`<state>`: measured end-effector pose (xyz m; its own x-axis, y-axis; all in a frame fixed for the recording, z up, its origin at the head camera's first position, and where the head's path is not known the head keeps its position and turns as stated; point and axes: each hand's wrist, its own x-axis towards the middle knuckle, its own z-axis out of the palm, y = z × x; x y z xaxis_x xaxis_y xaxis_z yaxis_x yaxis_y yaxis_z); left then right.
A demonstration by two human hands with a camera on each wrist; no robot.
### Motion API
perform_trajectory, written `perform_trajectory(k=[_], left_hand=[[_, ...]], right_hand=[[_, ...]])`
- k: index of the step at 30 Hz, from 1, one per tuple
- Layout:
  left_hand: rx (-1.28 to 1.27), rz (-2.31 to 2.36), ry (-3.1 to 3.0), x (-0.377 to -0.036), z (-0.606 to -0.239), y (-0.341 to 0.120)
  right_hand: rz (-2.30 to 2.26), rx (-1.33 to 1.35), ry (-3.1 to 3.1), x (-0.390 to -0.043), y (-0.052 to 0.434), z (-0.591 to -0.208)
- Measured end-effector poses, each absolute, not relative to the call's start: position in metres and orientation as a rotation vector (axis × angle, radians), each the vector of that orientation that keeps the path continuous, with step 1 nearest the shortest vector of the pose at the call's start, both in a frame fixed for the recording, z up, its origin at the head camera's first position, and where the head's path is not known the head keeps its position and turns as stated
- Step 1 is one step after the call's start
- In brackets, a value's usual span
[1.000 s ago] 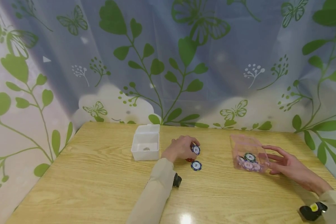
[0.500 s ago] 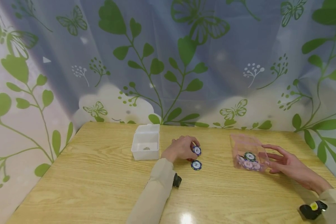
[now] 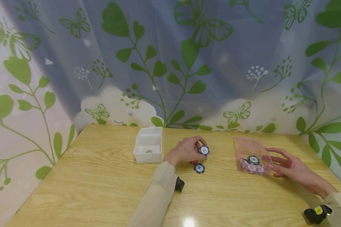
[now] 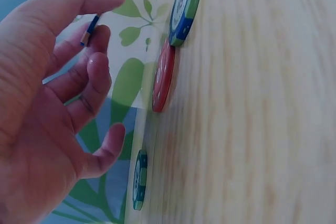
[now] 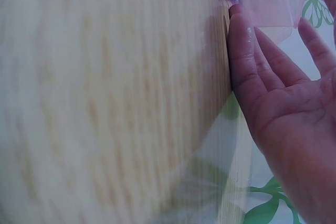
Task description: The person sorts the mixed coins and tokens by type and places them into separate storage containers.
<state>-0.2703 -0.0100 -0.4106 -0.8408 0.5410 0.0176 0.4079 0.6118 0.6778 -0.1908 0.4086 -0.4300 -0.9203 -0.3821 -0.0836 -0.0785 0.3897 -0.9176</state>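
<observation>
My left hand (image 3: 186,149) pinches a blue-and-white poker chip (image 3: 204,150) between thumb and fingertips, above the table. In the left wrist view that chip (image 4: 90,30) shows edge-on. Below the hand lie a red chip (image 4: 164,77), partly covered in the head view, and a blue-and-green chip (image 3: 199,168) overlapping it. A green-edged chip (image 4: 140,179) lies farther off in the left wrist view. My right hand (image 3: 292,167) rests with extended fingers and thumb at the right side of a clear pink box (image 3: 240,149), lid open. Several chips, including a dark green one (image 3: 253,160), lie inside it.
A white box (image 3: 147,157) with its lid open stands left of my left hand, a small pale item (image 3: 149,151) on its floor. The wooden table (image 3: 102,183) ends at a leaf-patterned curtain (image 3: 170,78) behind both boxes.
My left hand has brought the pinched chip slightly right and away from the red chip, turning its face more to the head view. My right hand and the pink box have stayed put.
</observation>
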Motion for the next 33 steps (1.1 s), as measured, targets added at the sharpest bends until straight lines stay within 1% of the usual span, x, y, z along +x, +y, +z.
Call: perform_trajectory(k=[6, 17, 27, 33], left_hand=[[0.814, 1.178, 2.579, -0.271, -0.412, -0.006], [0.83, 1.213, 2.547, -0.268, -0.41, -0.001], [0.854, 1.252, 2.504, -0.268, -0.412, 0.003], [0.871, 1.266, 2.485, -0.267, -0.412, 0.006]], right_hand=[[-1.539, -0.41, 2.372, -0.19, 0.409, -0.43], [-1.547, -0.437, 2.36, -0.19, 0.409, -0.431], [-1.529, -0.377, 2.387, -0.191, 0.408, -0.43], [-1.553, -0.403, 2.356, -0.192, 0.409, -0.431]])
